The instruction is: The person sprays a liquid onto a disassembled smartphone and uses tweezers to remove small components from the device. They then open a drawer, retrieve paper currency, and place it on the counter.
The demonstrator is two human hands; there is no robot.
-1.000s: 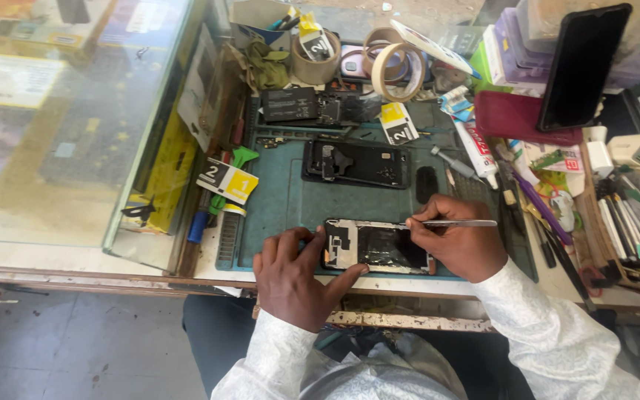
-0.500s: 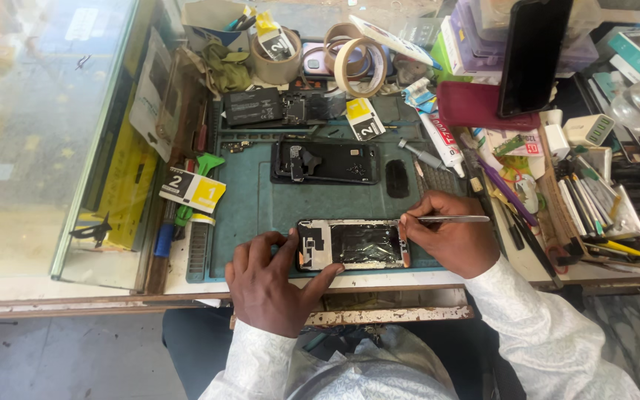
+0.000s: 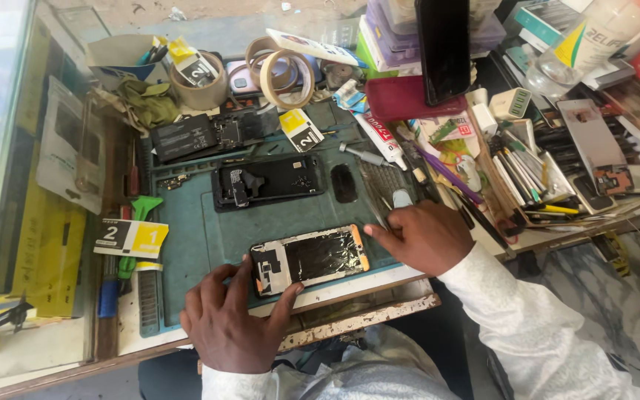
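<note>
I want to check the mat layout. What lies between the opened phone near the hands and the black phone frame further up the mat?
In the head view, only bare green mat lies between the opened phone and the black frame.

Opened phone [image 3: 310, 259] low at centre of frame on work mat [image 3: 201, 237], left hand [image 3: 227, 326] below its left end, right hand [image 3: 420, 237] just right of it. Second phone body [image 3: 268, 181] above, tape rolls [image 3: 279, 74] higher still. Tool clutter [image 3: 535, 170] at right.
</note>
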